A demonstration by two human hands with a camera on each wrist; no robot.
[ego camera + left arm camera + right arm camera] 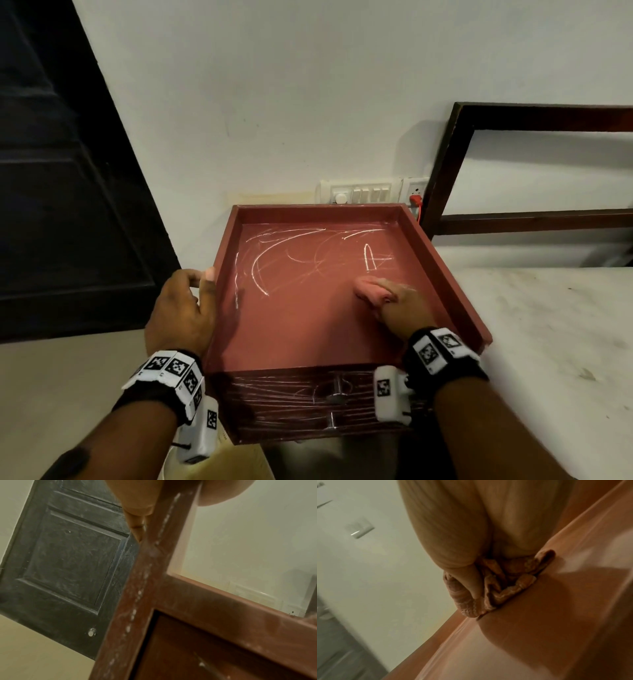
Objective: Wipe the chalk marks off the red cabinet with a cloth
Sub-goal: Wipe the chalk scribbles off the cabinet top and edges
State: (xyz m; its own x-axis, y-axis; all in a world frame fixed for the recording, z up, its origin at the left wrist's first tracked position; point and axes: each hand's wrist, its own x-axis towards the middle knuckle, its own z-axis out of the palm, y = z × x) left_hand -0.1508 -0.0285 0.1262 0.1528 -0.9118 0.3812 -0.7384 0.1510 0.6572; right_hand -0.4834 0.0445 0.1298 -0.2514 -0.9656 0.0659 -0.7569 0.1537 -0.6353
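The red cabinet (301, 325) stands against the wall, its rimmed top scrawled with white chalk marks (291, 253) over the far half; more chalk lines cross its dark front (291, 397). My right hand (394, 301) presses a bunched pink cloth (368, 286) flat onto the top near the right side, and in the right wrist view the cloth (501, 588) is crumpled under the fingers. My left hand (186, 305) grips the cabinet's left rim (154, 555), thumb on the inside, fingers on the outside.
A dark door (68, 171) stands to the left. A switch plate (363, 193) with a red plug sits on the wall behind the cabinet. A dark wooden frame (513, 164) leans at the right, above a pale surface (548, 342).
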